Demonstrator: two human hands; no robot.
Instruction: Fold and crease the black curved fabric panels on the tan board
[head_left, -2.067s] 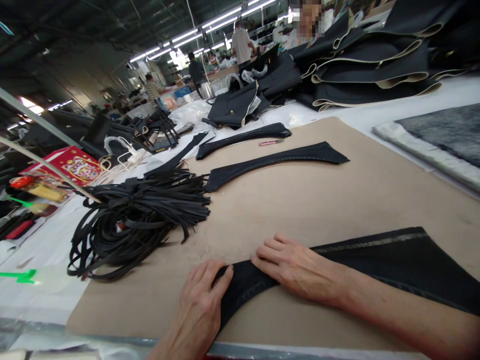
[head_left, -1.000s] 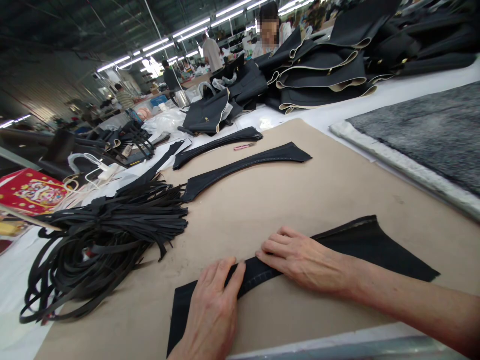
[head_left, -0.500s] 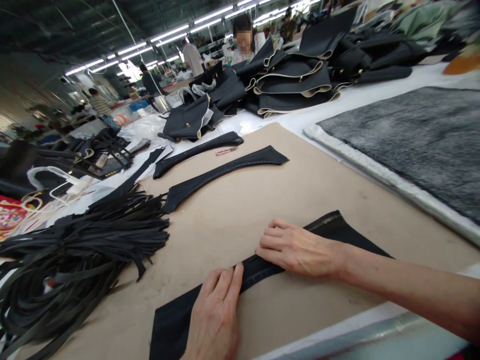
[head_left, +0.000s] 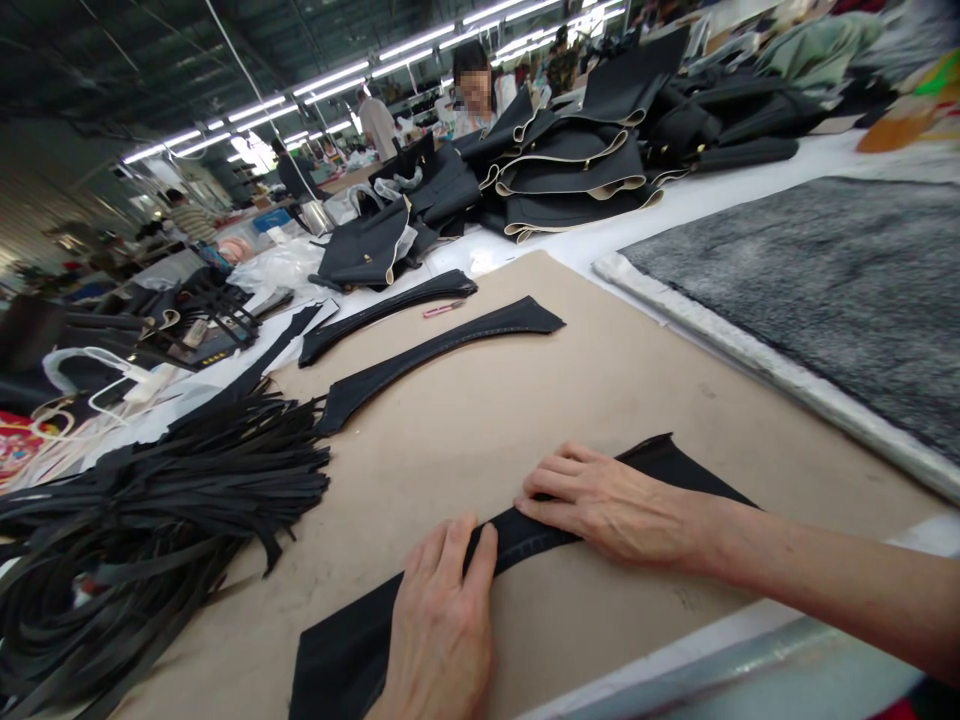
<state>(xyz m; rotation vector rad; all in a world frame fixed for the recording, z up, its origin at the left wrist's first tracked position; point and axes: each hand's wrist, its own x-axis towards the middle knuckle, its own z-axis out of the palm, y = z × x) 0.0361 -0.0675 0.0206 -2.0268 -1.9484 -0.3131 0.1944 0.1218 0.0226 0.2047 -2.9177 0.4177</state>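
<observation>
A black curved, leather-like panel [head_left: 349,635] lies across the brown work surface in front of me. It narrows in the middle and widens at both ends. My left hand [head_left: 446,610] grips its narrow part from above, thumb and index finger a little apart on the folded edge. Just to the right, my right hand [head_left: 600,500] has its fingers curled and pinched at the far edge of the same panel. Between the hands a short stretch shows a faint seam line. My palms cover part of the panel.
Two similar black curved pieces [head_left: 442,350] lie farther back beside small pink snips [head_left: 444,309]. At left is a heap of black strips [head_left: 247,470]. A grey fuzzy slab [head_left: 810,290] borders the right. Behind are stacked black bag parts [head_left: 570,175] and a person [head_left: 472,95].
The gap between my left thumb and index finger has widened slightly. My right hand stays at nearly the same spot on the panel. The whole view has shifted slightly.
</observation>
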